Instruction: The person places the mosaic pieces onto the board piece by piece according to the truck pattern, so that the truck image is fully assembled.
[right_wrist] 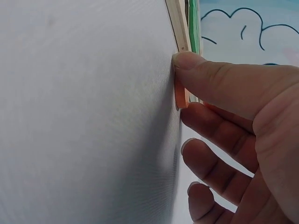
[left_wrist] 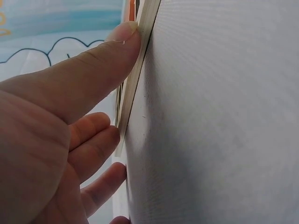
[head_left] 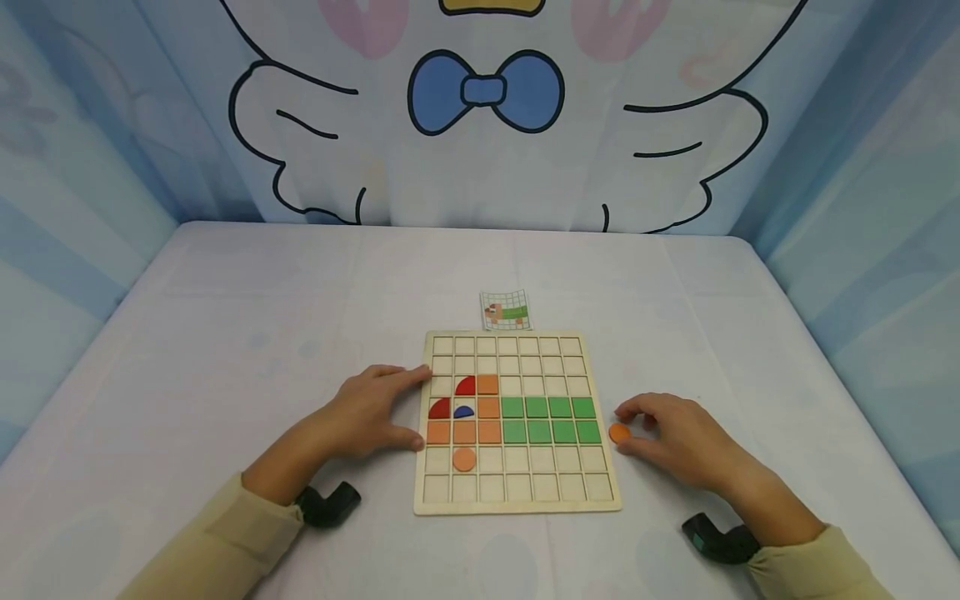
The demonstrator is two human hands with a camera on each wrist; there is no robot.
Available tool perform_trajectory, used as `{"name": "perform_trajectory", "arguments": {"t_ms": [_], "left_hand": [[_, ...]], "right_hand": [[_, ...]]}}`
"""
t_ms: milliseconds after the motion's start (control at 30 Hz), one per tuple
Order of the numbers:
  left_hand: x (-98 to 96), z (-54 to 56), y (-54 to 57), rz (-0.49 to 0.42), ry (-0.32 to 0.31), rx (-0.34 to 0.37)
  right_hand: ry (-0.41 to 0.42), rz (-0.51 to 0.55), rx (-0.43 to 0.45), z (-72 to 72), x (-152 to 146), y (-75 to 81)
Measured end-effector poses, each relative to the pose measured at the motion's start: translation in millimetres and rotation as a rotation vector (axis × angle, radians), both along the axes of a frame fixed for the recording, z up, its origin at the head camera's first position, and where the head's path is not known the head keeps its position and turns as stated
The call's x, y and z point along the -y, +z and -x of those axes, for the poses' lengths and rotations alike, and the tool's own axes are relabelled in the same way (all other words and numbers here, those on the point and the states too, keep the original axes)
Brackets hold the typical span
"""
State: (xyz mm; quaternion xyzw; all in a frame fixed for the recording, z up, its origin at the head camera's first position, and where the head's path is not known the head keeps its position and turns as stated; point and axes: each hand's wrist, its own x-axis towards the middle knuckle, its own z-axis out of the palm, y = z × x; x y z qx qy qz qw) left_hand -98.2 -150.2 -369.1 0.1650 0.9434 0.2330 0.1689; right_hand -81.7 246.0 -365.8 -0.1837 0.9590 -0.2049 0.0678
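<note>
A wooden grid board lies flat on the table, several of its squares filled with coloured pieces. Green squares form two rows on the right; orange squares, red quarter-circles and a blue half-circle sit on the left. One orange disc rests below them. My left hand touches the board's left edge with thumb and fingers spread. Beyond the right edge, my right hand pinches another orange disc between thumb and index finger, low over the cloth; the right wrist view shows the disc edge-on.
A small pattern card lies just behind the board, showing a coloured figure on a grid. White cloth covers the table. A printed curtain hangs at the back, with more curtains at both sides.
</note>
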Motion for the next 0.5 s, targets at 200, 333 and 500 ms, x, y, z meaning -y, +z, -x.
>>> {"name": "perform_trajectory", "arguments": {"t_ms": [200,333,500], "left_hand": [[0.5,0.0,0.0,-0.006,0.003,0.003],[0.5,0.2,-0.1,-0.007,0.003,0.005],[0.1,0.1,-0.2,-0.005,0.007,0.007]], "right_hand": [[0.005,0.005,-0.013,1.0,0.7,0.0],[0.007,0.006,-0.020,1.5,2.5,-0.6],[0.012,-0.002,-0.034,0.2,5.3,-0.3]]}}
